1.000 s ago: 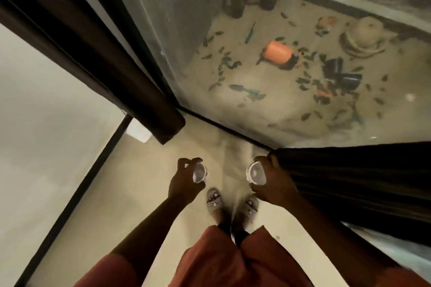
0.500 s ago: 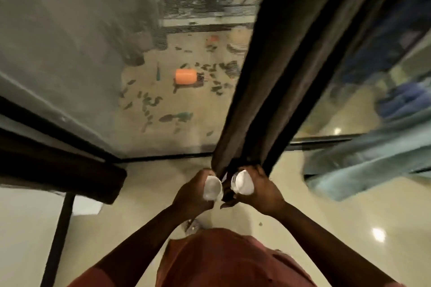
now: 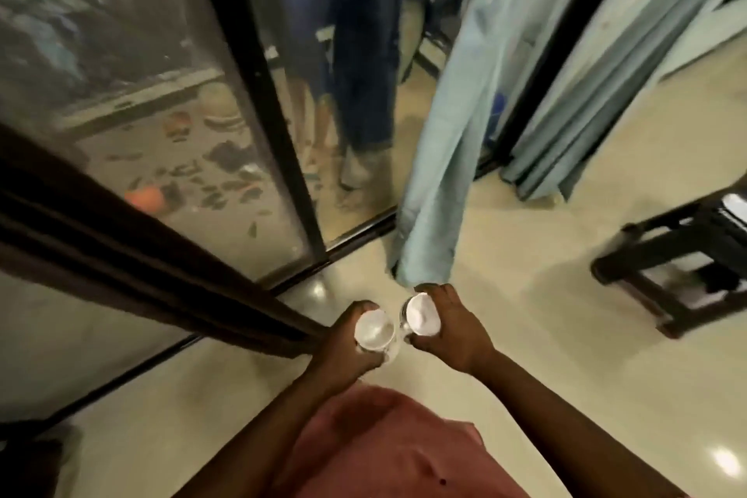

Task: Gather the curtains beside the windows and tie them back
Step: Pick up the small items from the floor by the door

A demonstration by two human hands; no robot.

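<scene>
Head view, blue curtain [image 3: 448, 141] hanging lengthwise, lower end toward right hand [image 3: 446, 325]

- Floor [image 3: 525, 295] — smooth, glossy tile, cream, with bright glints at 5 o'clock.
- Brown curtain [image 3: 133, 259] at 9 o'clock: heavy matt cloth, pleated.
- Blue curtain [image 3: 444, 158] at 12 o'clock: thin, soft cloth with a faint sheen.
- Glass [image 3: 169, 93] at 10 o'clock — shiny, reflective, streaked or dusty; its frame [image 3: 275, 125] is dark and matt.
- Stool [image 3: 679, 263] at 3 o'clock: dark, polished wood by the look of it.
- Cups [image 3: 374, 329] at centre: clear, glossy plastic or glass, I cannot tell which.
- Shorts [image 3: 388, 445] at 6 o'clock: matt reddish cloth.
</scene>
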